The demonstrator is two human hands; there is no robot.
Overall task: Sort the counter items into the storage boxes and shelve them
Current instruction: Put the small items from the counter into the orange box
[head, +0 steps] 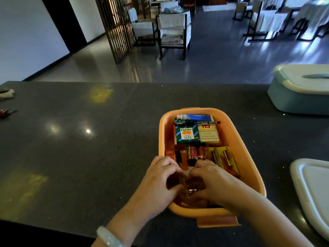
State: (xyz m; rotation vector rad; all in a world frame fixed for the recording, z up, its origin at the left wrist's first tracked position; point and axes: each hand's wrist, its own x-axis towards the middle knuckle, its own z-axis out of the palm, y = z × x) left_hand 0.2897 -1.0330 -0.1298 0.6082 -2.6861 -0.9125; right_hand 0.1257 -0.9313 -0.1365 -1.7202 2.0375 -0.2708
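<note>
Orange storage box (249,148) with green "Golden" carton (187,134), both hands inside.

A dark speckled tabletop (74,139) fills the lower half, glossy, with small bright ceiling-light reflections near nine o'clock. Beyond its far edge lies a polished grey floor (213,56) streaked with pale daylight. At ten o'clock stands a white wall (26,38) with a black baseboard and a dark doorway beside it. A brown lattice screen (117,27) rises at eleven o'clock. White-covered chairs (173,31) with dark frames stand at twelve o'clock, and more of them at two o'clock.
</note>
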